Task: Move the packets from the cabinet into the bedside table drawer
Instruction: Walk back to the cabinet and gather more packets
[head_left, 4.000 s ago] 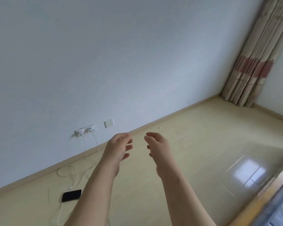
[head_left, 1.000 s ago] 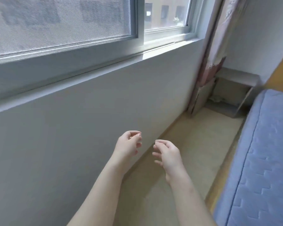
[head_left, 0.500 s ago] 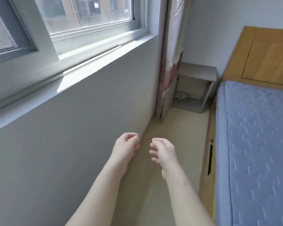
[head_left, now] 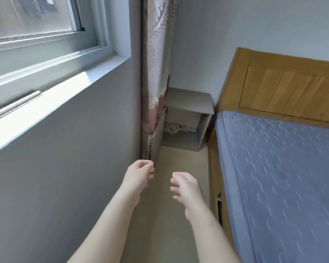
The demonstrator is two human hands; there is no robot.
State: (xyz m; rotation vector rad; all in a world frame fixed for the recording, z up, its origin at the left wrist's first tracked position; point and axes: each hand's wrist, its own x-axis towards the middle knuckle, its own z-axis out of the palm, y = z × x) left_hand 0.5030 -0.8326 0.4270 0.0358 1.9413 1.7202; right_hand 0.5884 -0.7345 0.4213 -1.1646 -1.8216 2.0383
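- Currently, both forearms reach forward, bare, over a beige floor [head_left: 180, 164] in the narrow passage between a grey wall [head_left: 65, 168] and a bed.
- The left hand [head_left: 139, 174] is empty, with its fingers loosely curled inward and the thumb lying against them. It hovers just beside the wall's corner edge.
- The right hand [head_left: 187, 186] is empty and relaxed. Its fingers are slightly bent and spread, with the palm turned toward the left hand. The hands are near each other but apart.
- The grey bedside table [head_left: 188, 99] stands in the far corner, between a patterned lace-and-maroon curtain [head_left: 156, 73] and a yellow-brown wooden headboard [head_left: 285, 88]. It is well ahead of both hands.
- Under the table top is a flat grey front panel [head_left: 183, 117]. I cannot tell whether it is a drawer.
- Below the panel is an open compartment holding a pale crumpled item [head_left: 176, 128]. It is too small to tell whether it is packets.
- A grey upright board [head_left: 158, 133] stands at the table's left side, against the curtain's lower end.
- A blue quilted mattress [head_left: 283, 177] fills the right side and sits on a wooden bed frame [head_left: 214, 168].
- At upper left is a white-framed window [head_left: 36, 25], with a sunlit white sill [head_left: 46, 86] beneath it.
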